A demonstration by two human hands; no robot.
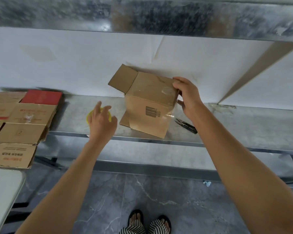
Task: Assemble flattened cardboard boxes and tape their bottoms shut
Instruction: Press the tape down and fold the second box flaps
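Across the frame, a galvanized surface (235, 125), mottled grey and smooth. At its left, a stack of flattened boxes (20, 125), matte brown card, some printed red: plenty left to assemble, by the look. Mid-surface, one box (150, 105) opened into shape, flaps loose, clear glossy tape on its panel; bottom seal seemingly unfinished. Right grip (188, 97) clamped on the box's upper right edge. Left grip (101, 122) wide, fingers spread over a yellow tape roll (89, 116); contact unclear. Beside the box, slim black snips (186, 126).
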